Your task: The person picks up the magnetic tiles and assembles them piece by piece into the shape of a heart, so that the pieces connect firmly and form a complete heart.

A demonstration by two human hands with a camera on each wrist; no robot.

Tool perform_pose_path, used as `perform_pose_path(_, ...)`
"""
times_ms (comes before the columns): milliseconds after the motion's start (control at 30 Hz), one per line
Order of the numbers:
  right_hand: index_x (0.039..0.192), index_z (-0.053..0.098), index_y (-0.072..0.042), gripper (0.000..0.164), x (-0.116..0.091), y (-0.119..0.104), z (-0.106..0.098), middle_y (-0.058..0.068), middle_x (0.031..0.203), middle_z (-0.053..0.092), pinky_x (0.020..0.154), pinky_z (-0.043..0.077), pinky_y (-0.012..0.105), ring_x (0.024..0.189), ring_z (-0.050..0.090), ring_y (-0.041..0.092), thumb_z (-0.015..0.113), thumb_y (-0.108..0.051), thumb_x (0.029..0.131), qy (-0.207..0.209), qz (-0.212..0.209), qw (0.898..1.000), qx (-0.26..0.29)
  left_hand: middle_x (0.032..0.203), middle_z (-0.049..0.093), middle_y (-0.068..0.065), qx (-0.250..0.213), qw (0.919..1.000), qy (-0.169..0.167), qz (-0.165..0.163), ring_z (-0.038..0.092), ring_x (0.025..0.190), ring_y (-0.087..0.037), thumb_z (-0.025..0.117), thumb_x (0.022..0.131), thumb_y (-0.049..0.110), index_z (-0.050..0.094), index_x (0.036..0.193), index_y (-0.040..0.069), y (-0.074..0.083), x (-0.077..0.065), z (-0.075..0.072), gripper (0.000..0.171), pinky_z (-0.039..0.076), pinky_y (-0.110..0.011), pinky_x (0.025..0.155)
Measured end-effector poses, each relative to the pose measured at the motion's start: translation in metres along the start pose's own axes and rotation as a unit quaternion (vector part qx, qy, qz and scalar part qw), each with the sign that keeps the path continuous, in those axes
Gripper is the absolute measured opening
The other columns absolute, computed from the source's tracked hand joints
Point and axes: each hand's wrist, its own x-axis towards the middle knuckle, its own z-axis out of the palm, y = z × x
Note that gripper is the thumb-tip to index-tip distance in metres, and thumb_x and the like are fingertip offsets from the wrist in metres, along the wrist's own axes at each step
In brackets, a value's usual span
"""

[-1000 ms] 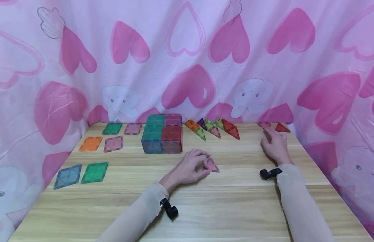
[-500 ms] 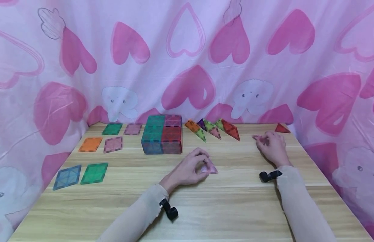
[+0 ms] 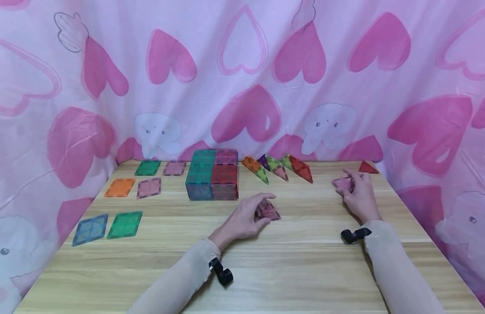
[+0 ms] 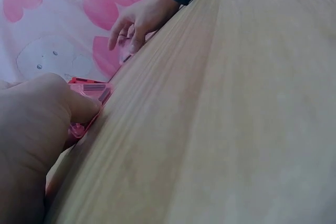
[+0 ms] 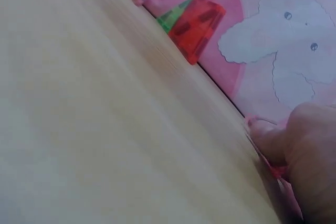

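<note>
In the head view, my left hand [image 3: 242, 218] holds a translucent pink triangular magnetic tile [image 3: 271, 212] close over the middle of the table. Its thumb is at the near side and the index finger reaches out above. The left wrist view shows the thumb lying across the pink tile [image 4: 97, 92]. Farther right, my right hand [image 3: 361, 198] has a second pink magnetic tile [image 3: 341, 183] between thumb and fingers, low over the wood. Seen from the right wrist, the thumb [image 5: 268, 140] covers most of that tile. A red triangular tile [image 3: 368, 167] lies behind the right hand.
A block of stacked green, red and blue tiles [image 3: 201, 172] stands at the back centre. Right of it lean several coloured triangular tiles [image 3: 299, 169]. Square tiles [image 3: 124, 224] lie on the left of the table [image 3: 305, 270]. A pink heart-print curtain [image 3: 246, 109] borders the back.
My right hand has drawn the second pink tile from the back edge toward me. The pink triangle in my left hand has shifted and turned slightly, and the left index finger has straightened.
</note>
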Motion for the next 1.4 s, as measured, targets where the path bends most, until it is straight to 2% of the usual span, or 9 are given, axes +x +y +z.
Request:
perform_pose_path(67, 0.157, 0.056, 0.001, 0.066, -0.003, -0.003, -0.001, 0.030, 0.130, 0.059, 0.091, 0.046, 0.033, 0.109, 0.060, 0.039, 0.081, 0.006, 0.096, 0.002, 0.009, 1.000, 0.006, 0.111, 0.075, 0.000, -0.014, 0.9999, -0.003, -0.001, 0.069, 0.094, -0.008, 0.084, 0.096, 0.004, 0.060, 0.151, 0.007, 0.000, 0.000, 0.000, 0.060, 0.060, -0.022, 0.080)
perform_pose_path(167, 0.147, 0.062, -0.001, 0.049, -0.007, -0.009, -0.001, 0.022, 0.120, 0.070, 0.085, 0.045, 0.015, 0.103, 0.065, 0.025, 0.076, 0.004, 0.101, 0.015, 0.031, 0.999, 0.030, 0.105, 0.078, 0.002, -0.033, 0.9994, -0.004, -0.005, 0.071, 0.092, -0.005, 0.081, 0.098, 0.003, 0.066, 0.138, 0.007, 0.000, 0.000, 0.001, 0.043, 0.060, -0.022, 0.080)
perform_pose_path(267, 0.129, 0.068, -0.003, 0.027, -0.013, -0.016, -0.001, 0.017, 0.112, 0.075, 0.082, 0.046, 0.008, 0.095, 0.066, 0.010, 0.078, -0.005, 0.104, 0.035, 0.055, 0.996, 0.064, 0.104, 0.079, 0.004, -0.043, 0.9991, -0.001, -0.004, 0.071, 0.091, -0.003, 0.080, 0.100, 0.005, 0.069, 0.127, 0.011, 0.001, 0.000, 0.001, 0.030, 0.060, -0.022, 0.080)
perform_pose_path(400, 0.118, 0.071, -0.004, 0.023, -0.023, -0.030, 0.002, 0.013, 0.110, 0.075, 0.082, 0.049, 0.009, 0.094, 0.066, 0.001, 0.084, -0.016, 0.102, 0.033, 0.062, 0.991, 0.116, 0.104, 0.081, 0.007, -0.046, 0.9989, 0.003, -0.001, 0.072, 0.090, 0.000, 0.078, 0.102, 0.008, 0.071, 0.120, 0.015, 0.001, 0.000, 0.001, 0.021, 0.061, -0.022, 0.078)
perform_pose_path(600, 0.116, 0.073, -0.003, 0.022, -0.038, -0.058, 0.018, 0.012, 0.110, 0.079, 0.086, 0.056, 0.011, 0.100, 0.074, 0.004, 0.085, -0.011, 0.100, -0.024, 0.022, 0.981, 0.193, 0.100, 0.079, 0.009, -0.016, 0.9996, 0.022, -0.001, 0.070, 0.086, 0.000, 0.079, 0.104, 0.014, 0.073, 0.116, 0.017, 0.000, 0.000, -0.002, 0.013, 0.060, -0.022, 0.076)
perform_pose_path(833, 0.117, 0.073, -0.007, 0.022, -0.060, -0.099, 0.045, 0.013, 0.115, 0.080, 0.089, 0.064, 0.025, 0.102, 0.079, 0.018, 0.083, -0.003, 0.098, -0.135, -0.030, 0.946, 0.293, 0.096, 0.076, 0.010, 0.007, 0.9994, 0.033, -0.009, 0.067, 0.082, -0.001, 0.079, 0.104, 0.018, 0.074, 0.113, 0.018, -0.001, -0.002, -0.002, 0.010, 0.058, -0.022, 0.075)
perform_pose_path(933, 0.117, 0.074, -0.010, 0.021, -0.069, -0.114, 0.052, 0.010, 0.114, 0.078, 0.087, 0.063, 0.024, 0.100, 0.078, 0.020, 0.083, -0.004, 0.099, -0.165, -0.050, 0.939, 0.297, 0.094, 0.075, 0.009, 0.003, 0.9994, 0.033, -0.009, 0.066, 0.081, -0.002, 0.080, 0.104, 0.018, 0.075, 0.113, 0.017, -0.001, -0.002, 0.000, 0.010, 0.057, -0.022, 0.074)
perform_pose_path(1167, 0.117, 0.078, -0.017, 0.020, -0.081, -0.130, 0.057, 0.002, 0.113, 0.079, 0.080, 0.061, 0.024, 0.094, 0.075, 0.016, 0.085, -0.008, 0.100, -0.176, -0.066, 0.941, 0.281, 0.094, 0.075, 0.008, 0.004, 0.9997, 0.021, -0.009, 0.067, 0.081, -0.002, 0.079, 0.104, 0.016, 0.075, 0.113, 0.016, 0.000, 0.000, 0.000, 0.010, 0.058, -0.021, 0.074)
perform_pose_path(1400, 0.136, 0.070, -0.002, 0.027, -0.079, -0.124, 0.053, 0.014, 0.125, 0.076, 0.088, 0.062, 0.026, 0.106, 0.074, 0.016, 0.070, -0.008, 0.110, -0.173, -0.070, 0.931, 0.315, 0.096, 0.076, 0.006, 0.007, 0.9997, 0.024, -0.001, 0.068, 0.083, -0.003, 0.080, 0.102, 0.014, 0.074, 0.113, 0.015, 0.000, 0.000, 0.002, 0.012, 0.059, -0.022, 0.076)
